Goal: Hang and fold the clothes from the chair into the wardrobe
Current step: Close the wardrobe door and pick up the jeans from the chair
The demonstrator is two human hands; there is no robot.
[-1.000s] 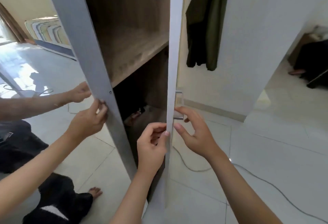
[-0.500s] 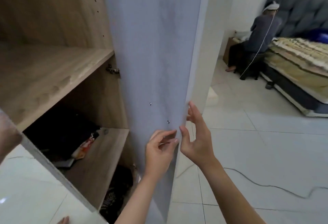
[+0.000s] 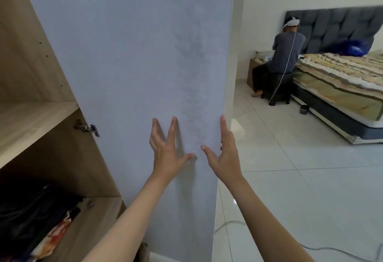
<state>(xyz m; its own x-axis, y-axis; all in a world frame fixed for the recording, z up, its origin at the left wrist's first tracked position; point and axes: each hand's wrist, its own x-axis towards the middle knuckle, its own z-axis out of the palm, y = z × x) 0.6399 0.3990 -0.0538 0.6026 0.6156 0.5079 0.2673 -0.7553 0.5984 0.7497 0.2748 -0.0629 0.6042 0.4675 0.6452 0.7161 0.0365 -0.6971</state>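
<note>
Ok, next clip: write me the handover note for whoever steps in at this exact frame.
Left hand: empty, fingers spread, at the inner face of the wardrobe door.
Right hand: empty, fingers straight along that door's free edge.
Things: door swung wide open; upper shelf bare where visible; dark folded clothes lie on the lower shelf. Chair not in view.
Done: wardrobe opened.
Left: fetch the clothes from the chair, hang and fold them in.
</note>
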